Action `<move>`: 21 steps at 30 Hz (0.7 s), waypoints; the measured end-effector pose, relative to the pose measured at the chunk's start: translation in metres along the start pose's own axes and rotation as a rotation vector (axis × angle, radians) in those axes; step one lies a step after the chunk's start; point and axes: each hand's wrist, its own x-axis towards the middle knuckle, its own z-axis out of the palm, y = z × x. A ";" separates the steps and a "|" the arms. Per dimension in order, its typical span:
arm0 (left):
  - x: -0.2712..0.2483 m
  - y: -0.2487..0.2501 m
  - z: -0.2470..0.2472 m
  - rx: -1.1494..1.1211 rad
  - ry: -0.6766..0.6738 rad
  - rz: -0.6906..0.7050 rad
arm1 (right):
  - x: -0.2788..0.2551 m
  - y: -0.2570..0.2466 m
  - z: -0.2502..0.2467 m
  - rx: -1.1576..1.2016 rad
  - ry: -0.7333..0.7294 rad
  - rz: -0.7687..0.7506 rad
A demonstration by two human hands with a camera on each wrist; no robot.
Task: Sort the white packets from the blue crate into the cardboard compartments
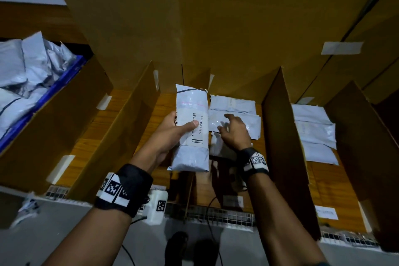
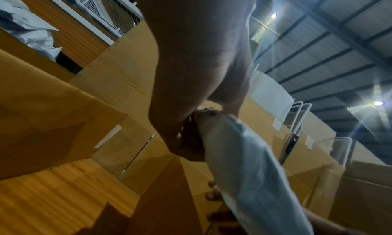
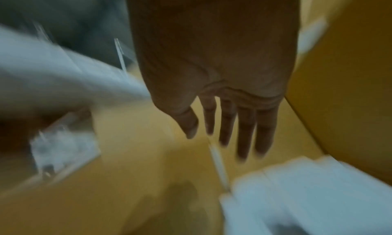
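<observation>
Starting upper left, the blue crate (image 1: pixel 64 75) brims with soft packets. Mid-frame, my left hand (image 1: pixel 172 131) grips a light, floppy, slick packet (image 1: pixel 192 127) at its labelled middle; my right hand (image 1: pixel 233 129) hovers, fingers spread, over sorted packets (image 1: pixel 235 106).

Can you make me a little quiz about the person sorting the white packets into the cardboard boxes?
1. True or false: the left hand holds a packet with EXCEPTION written on its label.
2. Is the right hand A) gripping a packet, or B) open above the packets lying in the middle compartment?
3. Fill in: the unsorted packets sit in a ____ crate.

Key: 1 true; 2 B; 3 blue.
</observation>
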 end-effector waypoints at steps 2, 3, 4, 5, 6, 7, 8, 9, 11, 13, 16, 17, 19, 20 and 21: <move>-0.008 0.004 0.005 -0.002 -0.014 0.019 | -0.023 -0.025 -0.027 0.158 0.077 -0.032; -0.012 0.005 0.008 0.000 -0.026 0.030 | -0.036 -0.036 -0.041 0.216 0.101 -0.048; -0.016 0.006 0.011 0.004 -0.039 0.041 | -0.050 -0.046 -0.055 0.271 0.117 -0.064; -0.020 0.007 0.014 0.005 -0.049 0.051 | -0.065 -0.055 -0.069 0.334 0.123 -0.075; -0.023 0.007 0.018 -0.003 -0.058 0.057 | -0.081 -0.061 -0.081 0.407 0.120 -0.084; -0.028 0.007 0.022 -0.013 -0.066 0.060 | -0.098 -0.066 -0.092 0.478 0.101 -0.086; -0.028 0.007 0.024 -0.025 -0.075 0.060 | -0.109 -0.070 -0.100 0.529 0.064 -0.086; -0.034 0.007 0.029 -0.028 -0.093 0.060 | -0.126 -0.071 -0.109 0.548 0.028 -0.086; -0.043 0.007 0.039 -0.039 -0.140 0.064 | -0.155 -0.071 -0.122 0.530 -0.040 -0.084; -0.055 0.005 0.050 -0.056 -0.206 0.073 | -0.183 -0.069 -0.130 0.509 -0.046 -0.084; -0.077 0.000 0.063 -0.016 -0.296 0.078 | -0.221 -0.063 -0.135 0.435 0.032 -0.099; -0.086 -0.002 0.067 0.005 -0.317 0.089 | -0.234 -0.061 -0.138 0.412 0.062 -0.099; -0.103 -0.005 0.074 0.029 -0.322 0.129 | -0.257 -0.055 -0.145 0.374 0.098 -0.103; -0.112 -0.007 0.077 0.029 -0.315 0.138 | -0.268 -0.052 -0.149 0.352 0.101 -0.103; -0.121 -0.009 0.081 0.025 -0.316 0.141 | -0.279 -0.049 -0.152 0.319 0.103 -0.101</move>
